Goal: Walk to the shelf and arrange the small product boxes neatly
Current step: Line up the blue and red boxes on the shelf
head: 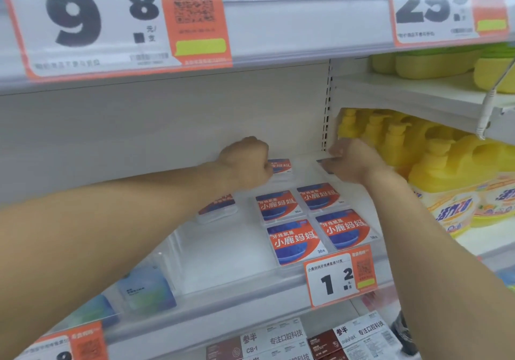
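Observation:
Several small flat boxes with orange and blue labels lie on a white shelf [228,251]. Two pairs sit at the front right, among them one box [295,241] near the shelf lip and another [345,228] beside it. My left hand [246,161] reaches to the back of the shelf, fingers curled on a box [281,165] there. My right hand [351,160] is at the back right, fingers closed on another small box [324,161], mostly hidden. One more box [220,206] lies partly under my left forearm.
Yellow pump bottles [395,133] and large yellow detergent jugs [457,181] fill the bay to the right. A price tag [340,276] hangs on the shelf lip. Blue-green boxes [145,287] sit at the left behind a clear divider. Boxed products [278,337] lie on the shelf below.

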### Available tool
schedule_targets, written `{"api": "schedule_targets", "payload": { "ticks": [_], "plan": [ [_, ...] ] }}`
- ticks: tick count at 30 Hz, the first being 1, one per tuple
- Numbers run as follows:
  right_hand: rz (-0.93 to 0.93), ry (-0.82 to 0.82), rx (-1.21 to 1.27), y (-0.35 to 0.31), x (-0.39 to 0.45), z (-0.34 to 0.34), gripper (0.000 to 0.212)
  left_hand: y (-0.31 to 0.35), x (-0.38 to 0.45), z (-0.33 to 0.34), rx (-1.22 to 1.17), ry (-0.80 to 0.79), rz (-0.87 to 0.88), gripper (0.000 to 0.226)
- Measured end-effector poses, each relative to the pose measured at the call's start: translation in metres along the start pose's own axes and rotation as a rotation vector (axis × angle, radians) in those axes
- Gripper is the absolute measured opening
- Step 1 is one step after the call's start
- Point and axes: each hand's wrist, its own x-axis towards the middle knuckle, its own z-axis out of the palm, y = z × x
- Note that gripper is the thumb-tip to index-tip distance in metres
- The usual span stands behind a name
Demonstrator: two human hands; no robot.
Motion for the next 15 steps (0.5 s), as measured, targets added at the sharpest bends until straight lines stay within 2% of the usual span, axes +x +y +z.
{"api": "schedule_targets", "payload": {
  "ticks": [3,6,10,13,15],
  "plan": [
    [0.089,-0.103,-0.062,0.013,0.024,0.002,0.061,-0.022,0.009,-0.006,0.071,0.085,-0.004,0.035],
    [0.105,-0.209,-0.178,0.016,0.028,0.014,0.057,-0.044,0.019,-0.004,0.077,0.017,-0.061,0.050],
    [0.059,-0.071,-0.172,0.010,0.021,0.012,0.036,-0.045,0.033,0.005,-0.057,-0.073,-0.052,0.046],
    [-0.103,0.128,-0.120,0.003,0.006,-0.001,0.017,-0.022,0.047,0.009,-0.134,-0.089,-0.023,0.040],
    [-0.187,0.210,-0.092,0.000,-0.003,-0.006,0.026,-0.005,0.059,0.011,-0.122,-0.074,-0.002,0.042]
  ]
}}
